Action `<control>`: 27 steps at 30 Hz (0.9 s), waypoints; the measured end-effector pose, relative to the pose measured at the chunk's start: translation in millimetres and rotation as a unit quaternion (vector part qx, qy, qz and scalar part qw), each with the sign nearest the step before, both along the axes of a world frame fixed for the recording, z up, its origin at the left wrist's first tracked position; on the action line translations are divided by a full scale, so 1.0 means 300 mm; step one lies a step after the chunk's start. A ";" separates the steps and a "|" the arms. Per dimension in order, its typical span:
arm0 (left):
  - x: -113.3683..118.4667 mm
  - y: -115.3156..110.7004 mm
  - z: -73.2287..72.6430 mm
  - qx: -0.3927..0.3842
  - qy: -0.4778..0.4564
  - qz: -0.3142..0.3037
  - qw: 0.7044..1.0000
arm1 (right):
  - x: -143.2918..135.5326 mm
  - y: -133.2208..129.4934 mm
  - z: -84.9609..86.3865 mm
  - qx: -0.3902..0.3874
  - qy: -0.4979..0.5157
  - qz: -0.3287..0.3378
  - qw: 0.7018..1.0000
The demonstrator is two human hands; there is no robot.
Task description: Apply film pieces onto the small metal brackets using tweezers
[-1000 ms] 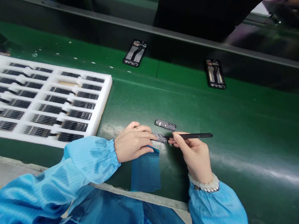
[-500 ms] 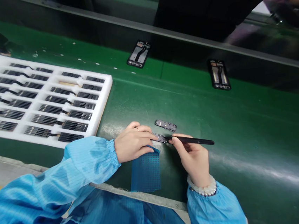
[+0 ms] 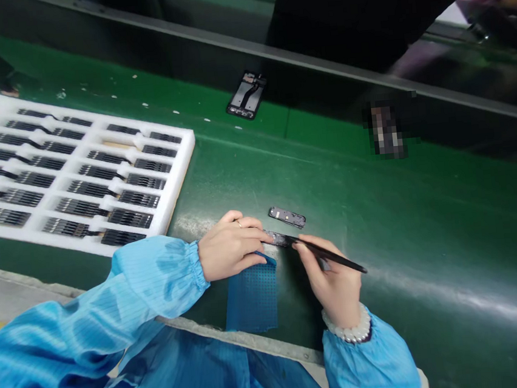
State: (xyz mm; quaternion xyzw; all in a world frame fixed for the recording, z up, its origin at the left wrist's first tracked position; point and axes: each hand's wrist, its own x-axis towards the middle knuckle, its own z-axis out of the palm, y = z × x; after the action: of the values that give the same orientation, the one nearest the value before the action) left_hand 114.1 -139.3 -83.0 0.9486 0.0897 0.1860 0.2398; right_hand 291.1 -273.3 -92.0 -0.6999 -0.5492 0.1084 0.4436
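Observation:
Under the fingertips of my left hand (image 3: 233,245) lies a small dark phone part (image 3: 278,238), held against the green bench. My right hand (image 3: 335,281) pinches slim black tweezers (image 3: 342,257), whose tip meets the right end of that part. The hidden tip does not show whether it grips anything. A similar narrow black part (image 3: 287,217) rests just beyond, apart from both hands. Below my left fingers a blue dotted sheet (image 3: 253,298) lies flat at the bench edge.
On the left stands a white foam tray (image 3: 174,176) with many slots of dark flex-cable parts. An open phone frame (image 3: 248,95) lies on the green strip at the back. Farther right is a pixelated object (image 3: 386,130). People are partly visible at the far side.
The tweezers' rear end has swung down toward me while the tip stays at the part. The phone frame at the back has shifted slightly right. My left hand stays put.

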 end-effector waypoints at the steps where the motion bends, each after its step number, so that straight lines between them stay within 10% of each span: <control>1: -0.001 0.001 0.003 0.003 0.001 0.002 1.000 | 0.005 -0.002 0.001 0.005 0.015 -0.019 1.000; 11: -0.012 0.025 -0.013 0.009 0.076 0.036 0.996 | 0.030 0.086 0.016 -0.047 -0.137 0.186 0.972; 27: -0.007 0.017 -0.019 -0.002 0.043 0.024 0.999 | 0.012 0.035 -0.003 0.004 0.035 0.101 0.994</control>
State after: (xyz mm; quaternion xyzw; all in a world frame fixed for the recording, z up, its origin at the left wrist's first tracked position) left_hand 112.1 -134.3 -88.8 0.9528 0.1231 0.1502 0.2335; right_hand 294.6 -262.8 -92.9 -0.6345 -0.6019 0.1748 0.4522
